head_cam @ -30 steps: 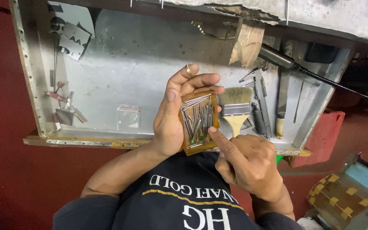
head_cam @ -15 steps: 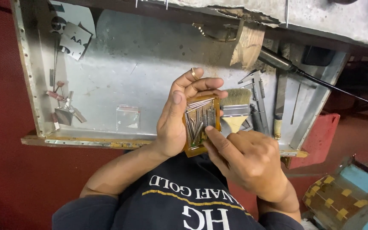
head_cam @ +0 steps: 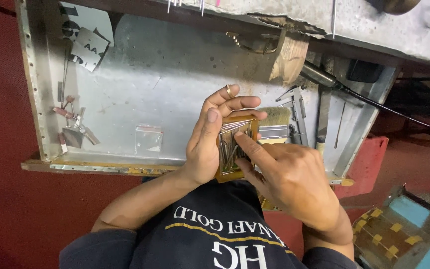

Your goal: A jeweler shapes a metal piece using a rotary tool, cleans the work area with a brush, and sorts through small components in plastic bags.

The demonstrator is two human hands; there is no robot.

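Note:
My left hand grips a small shallow brown box full of thin metal pins, held above the front edge of the metal tray. A ring sits on one finger of that hand. My right hand reaches in from the right, its index finger poking among the pins inside the box. Whether it pinches a pin cannot be seen.
A flat paintbrush lies in the tray just behind the box. A small clear plastic bag lies left of my hands. Small metal bits rest at the tray's left. Files and tools, a wooden peg and a black cable lie at right.
My right hand has moved left, off the paintbrush handle, and its index finger now dips into the box of pins. The left hand keeps holding the box.

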